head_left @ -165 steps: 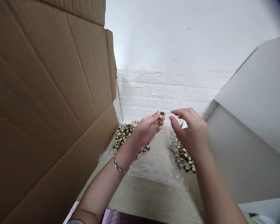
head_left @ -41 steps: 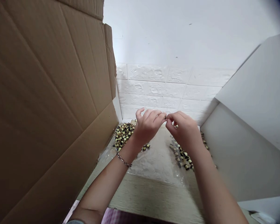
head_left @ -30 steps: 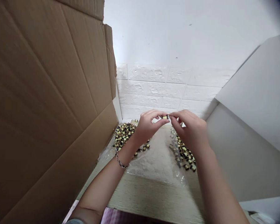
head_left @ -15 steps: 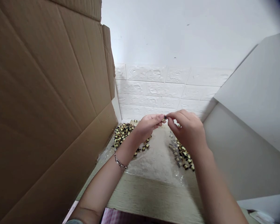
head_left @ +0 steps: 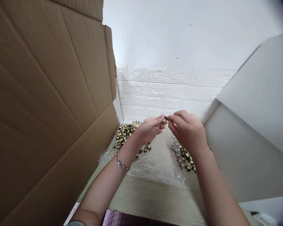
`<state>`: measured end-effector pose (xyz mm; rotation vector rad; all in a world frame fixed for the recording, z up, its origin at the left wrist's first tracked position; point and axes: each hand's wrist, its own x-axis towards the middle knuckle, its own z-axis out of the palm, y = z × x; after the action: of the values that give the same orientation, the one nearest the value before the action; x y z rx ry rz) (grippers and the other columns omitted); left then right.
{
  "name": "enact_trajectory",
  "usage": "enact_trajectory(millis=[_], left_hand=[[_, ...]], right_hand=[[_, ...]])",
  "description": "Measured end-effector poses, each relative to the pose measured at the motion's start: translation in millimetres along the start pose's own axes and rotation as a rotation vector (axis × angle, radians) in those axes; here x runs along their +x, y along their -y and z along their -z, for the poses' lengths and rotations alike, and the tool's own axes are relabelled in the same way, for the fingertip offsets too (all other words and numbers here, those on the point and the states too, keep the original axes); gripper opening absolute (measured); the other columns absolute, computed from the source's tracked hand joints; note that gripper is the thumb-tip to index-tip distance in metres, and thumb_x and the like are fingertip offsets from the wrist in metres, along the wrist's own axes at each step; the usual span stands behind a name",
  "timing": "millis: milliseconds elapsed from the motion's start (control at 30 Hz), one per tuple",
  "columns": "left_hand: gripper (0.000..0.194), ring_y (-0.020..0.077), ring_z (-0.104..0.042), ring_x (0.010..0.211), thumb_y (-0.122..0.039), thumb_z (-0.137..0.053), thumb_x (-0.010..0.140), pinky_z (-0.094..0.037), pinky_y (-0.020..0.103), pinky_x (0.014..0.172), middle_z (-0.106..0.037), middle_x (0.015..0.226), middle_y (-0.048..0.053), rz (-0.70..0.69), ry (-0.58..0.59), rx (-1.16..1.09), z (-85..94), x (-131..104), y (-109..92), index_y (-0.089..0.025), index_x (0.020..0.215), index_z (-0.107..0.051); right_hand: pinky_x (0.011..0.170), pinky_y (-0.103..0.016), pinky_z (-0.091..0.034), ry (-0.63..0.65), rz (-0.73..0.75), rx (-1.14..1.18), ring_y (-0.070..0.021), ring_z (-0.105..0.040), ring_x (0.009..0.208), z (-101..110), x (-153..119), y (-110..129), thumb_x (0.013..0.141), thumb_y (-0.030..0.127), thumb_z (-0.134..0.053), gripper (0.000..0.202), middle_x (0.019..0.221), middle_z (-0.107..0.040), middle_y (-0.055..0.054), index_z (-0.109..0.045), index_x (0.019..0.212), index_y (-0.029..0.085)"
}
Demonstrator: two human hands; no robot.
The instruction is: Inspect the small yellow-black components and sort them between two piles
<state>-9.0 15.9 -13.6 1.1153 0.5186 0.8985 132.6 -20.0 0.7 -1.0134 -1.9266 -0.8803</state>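
A small yellow and black part (head_left: 164, 119) is pinched between the thumb and fingers of my left hand (head_left: 151, 128), above the table. The closed thumb and forefinger of my right hand (head_left: 187, 128) touch its dark right end. Behind and beside my left wrist spreads a pile of similar parts (head_left: 124, 134). Another pile (head_left: 185, 157) lies by my right wrist, some of it under clear plastic. A clear plastic sheet (head_left: 155, 163) lies between the two piles.
A tall cardboard wall (head_left: 52, 94) rises on the left. White brick-patterned wall (head_left: 155, 91) stands behind the table (head_left: 146, 199). Grey-white panels (head_left: 245, 150) close in the right side. Pink checked cloth (head_left: 118, 218) shows below the front edge.
Both hands have shifted slightly left with the small part, which has turned a little and shows more of its yellow side.
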Motion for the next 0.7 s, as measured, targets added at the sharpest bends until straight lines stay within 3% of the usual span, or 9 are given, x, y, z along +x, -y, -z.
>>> enact_trajectory(millis=[133, 333, 567, 700], left_hand=[[0.024, 0.0062, -0.046, 0.064, -0.039, -0.056, 0.074, -0.039, 0.021, 0.065, -0.052, 0.072, 0.0, -0.064, 0.029, 0.023, -0.5, 1, 3, -0.016, 0.07, -0.054], [0.021, 0.0069, -0.045, 0.067, -0.034, -0.053, 0.076, -0.037, 0.022, 0.067, -0.051, 0.069, -0.001, -0.343, -0.03, 0.219, -6.4, 1, 3, -0.014, 0.07, -0.055], [0.021, 0.0116, -0.054, 0.083, -0.033, -0.057, 0.073, -0.04, 0.025, 0.078, -0.061, 0.086, 0.004, -0.517, -0.207, 0.418, -9.6, -1, 0, -0.015, 0.083, -0.059], [0.024, 0.0111, -0.054, 0.077, -0.035, -0.059, 0.071, -0.041, 0.025, 0.075, -0.063, 0.087, 0.003, -0.7, -0.37, 0.702, -9.3, -4, 1, -0.017, 0.086, -0.06]], right_hand=[[0.059, -0.024, -0.037, 0.0, -0.081, 0.129, -0.0112, -0.049, 0.065, -3, -1, 0, 0.08, 0.018, -0.046, 0.01, 0.075, -0.055, -0.002, -0.056, 0.077, 0.018], [0.057, -0.023, -0.04, 0.002, -0.117, 0.242, -0.0112, -0.05, 0.065, 1, 0, -1, 0.08, 0.018, -0.048, 0.009, 0.075, -0.054, -0.002, -0.057, 0.08, 0.019], [0.059, -0.024, -0.042, 0.031, -0.196, 0.432, -0.0115, -0.054, 0.069, 9, 3, -5, 0.079, 0.017, -0.051, 0.012, 0.075, -0.057, -0.001, -0.061, 0.083, 0.022], [0.06, -0.023, -0.041, 0.057, -0.236, 0.444, -0.0107, -0.054, 0.068, 11, 3, -8, 0.079, 0.019, -0.053, 0.01, 0.075, -0.058, 0.0, -0.062, 0.08, 0.022]])
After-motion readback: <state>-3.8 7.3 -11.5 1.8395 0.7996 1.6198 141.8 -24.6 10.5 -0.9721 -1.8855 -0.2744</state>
